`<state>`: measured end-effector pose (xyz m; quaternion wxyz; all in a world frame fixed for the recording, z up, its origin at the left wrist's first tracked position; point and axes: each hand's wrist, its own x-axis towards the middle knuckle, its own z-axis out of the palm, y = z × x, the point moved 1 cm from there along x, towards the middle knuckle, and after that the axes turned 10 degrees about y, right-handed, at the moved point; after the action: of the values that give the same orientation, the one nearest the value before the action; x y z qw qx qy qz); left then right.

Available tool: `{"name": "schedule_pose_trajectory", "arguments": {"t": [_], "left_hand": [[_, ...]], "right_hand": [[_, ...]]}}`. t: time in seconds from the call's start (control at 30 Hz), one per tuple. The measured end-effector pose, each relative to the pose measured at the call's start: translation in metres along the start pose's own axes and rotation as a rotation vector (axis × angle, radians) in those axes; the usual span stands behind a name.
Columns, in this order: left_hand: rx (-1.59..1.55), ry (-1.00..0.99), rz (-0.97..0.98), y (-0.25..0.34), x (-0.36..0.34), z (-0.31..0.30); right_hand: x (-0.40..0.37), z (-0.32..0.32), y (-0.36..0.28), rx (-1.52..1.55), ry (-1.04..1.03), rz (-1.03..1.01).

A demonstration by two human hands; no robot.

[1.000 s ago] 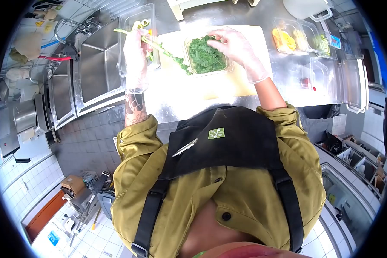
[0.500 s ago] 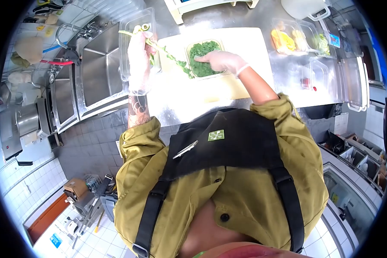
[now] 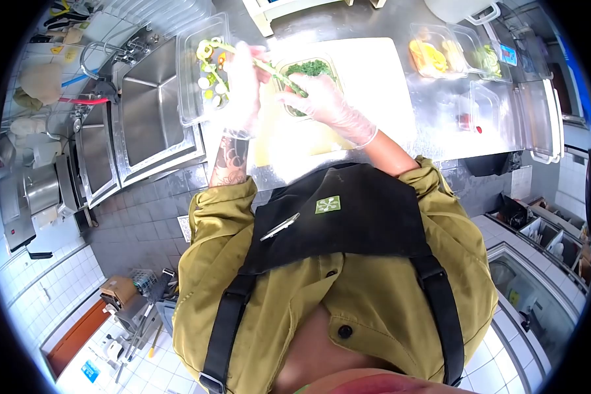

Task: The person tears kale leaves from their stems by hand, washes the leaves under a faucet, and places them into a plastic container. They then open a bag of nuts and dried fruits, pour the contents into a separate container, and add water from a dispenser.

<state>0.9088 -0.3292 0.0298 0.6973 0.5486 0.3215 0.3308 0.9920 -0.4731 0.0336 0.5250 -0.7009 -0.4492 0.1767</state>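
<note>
Now, head view, one entry per item.

1. Left hand (image 3: 243, 88): gloved, raised over the board's left edge. Fingers clenched on the upper end of the stem.
2. Right hand (image 3: 325, 105): gloved, just beside the left, over the tub's near left corner. Fingertips appear pinched round the stem's lower part, though the glove glare blurs the exact grip.
3. Stem (image 3: 269, 65): long, thin, pale green. It is held in the air on a slant between both hands, its bare end poking out toward the counter's far left and its lower end pointing at the tub. Few leaves show on it.
4. Tub (image 3: 316, 65): clear, on the board's far middle, holding dark green picked leaves, loose and curly. The right hand partly hides it.
5. Board (image 3: 374, 79): white, on the steel counter (image 3: 440, 134).
6. Scrap box (image 3: 192, 98): clear, at the counter's left edge over the sink (image 3: 151, 111). Pale offcuts lie in it.
7. Side boxes (image 3: 433, 59): clear, at the far right corner, with orange and green contents.

Step in hand, by judgement: stripping leaves off the stem above the tub. A further pull calls for a firm hold at the top and a light pinch sliding down, kept over the tub.
</note>
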Motion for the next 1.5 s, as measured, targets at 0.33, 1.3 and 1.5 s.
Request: {"name": "schedule_pose_trajectory", "arguments": {"t": [0.33, 1.3, 1.5], "left_hand": [[-0.103, 0.298, 0.111, -0.004, -0.054, -0.03], [1.033, -0.017, -0.17, -0.022, 0.035, -0.163], [1.407, -0.044, -0.092, -0.047, 0.058, -0.161]], "right_hand": [[-0.047, 0.018, 0.044, 0.336, 0.396, 0.136], [-0.01, -0.058, 0.053, 0.113, 0.221, 0.53], [-0.035, -0.053, 0.063, -0.613, 0.331, 0.528]]}}
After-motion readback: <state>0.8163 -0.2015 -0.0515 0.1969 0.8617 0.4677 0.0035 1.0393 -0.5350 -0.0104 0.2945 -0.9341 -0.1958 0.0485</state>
